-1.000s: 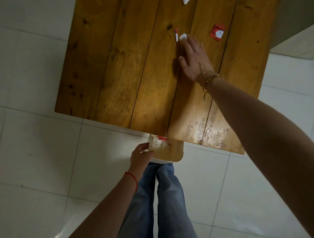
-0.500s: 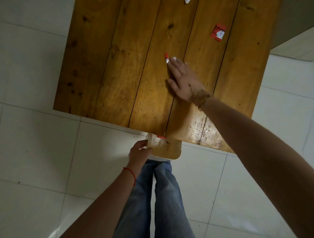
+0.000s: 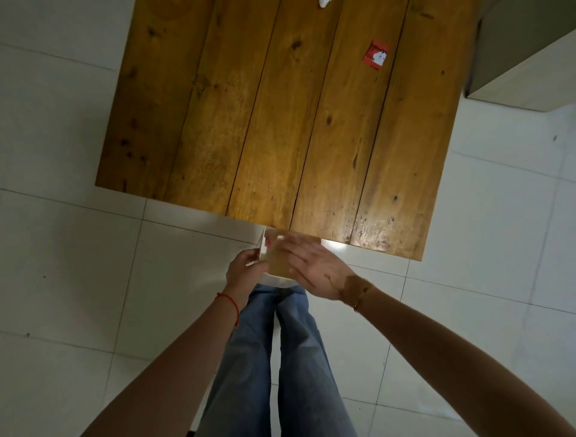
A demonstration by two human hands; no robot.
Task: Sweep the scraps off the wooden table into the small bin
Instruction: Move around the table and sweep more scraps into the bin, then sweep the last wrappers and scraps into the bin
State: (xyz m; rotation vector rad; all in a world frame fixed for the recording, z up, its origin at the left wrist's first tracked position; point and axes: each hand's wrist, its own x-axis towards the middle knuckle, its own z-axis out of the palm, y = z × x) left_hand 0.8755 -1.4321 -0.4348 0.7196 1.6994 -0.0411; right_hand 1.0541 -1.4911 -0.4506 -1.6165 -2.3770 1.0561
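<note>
The wooden table (image 3: 280,124) fills the upper middle. A small pale bin (image 3: 276,265) is held just below its near edge. My left hand (image 3: 243,273) grips the bin's left wall. Over the bin's opening lies my right hand (image 3: 314,268), flat, with fingers apart and blurred. A bit of red scrap (image 3: 268,244) shows inside the bin by its left wall. On the table's far right a red and white scrap (image 3: 377,55) lies flat. A white scrap (image 3: 324,2) is cut off by the top edge.
White floor tiles (image 3: 78,265) surround the table. A pale cabinet corner (image 3: 523,62) stands at the upper right, close to the table's right edge. My legs in blue jeans (image 3: 274,358) are right below the bin.
My right hand has drawn back along the table to its near edge and now hovers over the bin. The small red and white scraps it pushed are gone from the tabletop.
</note>
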